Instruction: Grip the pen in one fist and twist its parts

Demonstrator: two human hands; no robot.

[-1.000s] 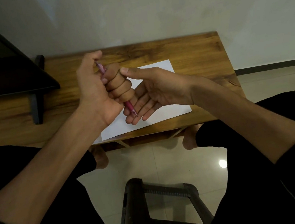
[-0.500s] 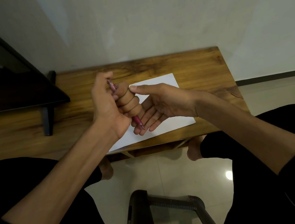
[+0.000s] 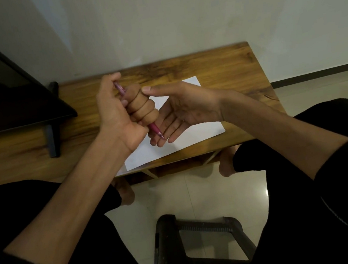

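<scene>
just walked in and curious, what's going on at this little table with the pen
A seated person grips a pink pen in the fist of the left hand, tip pointing down toward them. The right hand is held open beside it, its fingers straight under the pen tip and its thumb touching the left fist. Both hands hover over a white sheet of paper lying on the wooden table.

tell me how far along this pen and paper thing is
Done: a white sheet of paper lies on the wooden table, and the left hand grips a pink pen in its fist, tip pointing down. In hand: the right hand is open beside that fist, thumb touching it, fingers under the tip. Left: the visible paper looks blank; the pen is not on it yet.
</scene>
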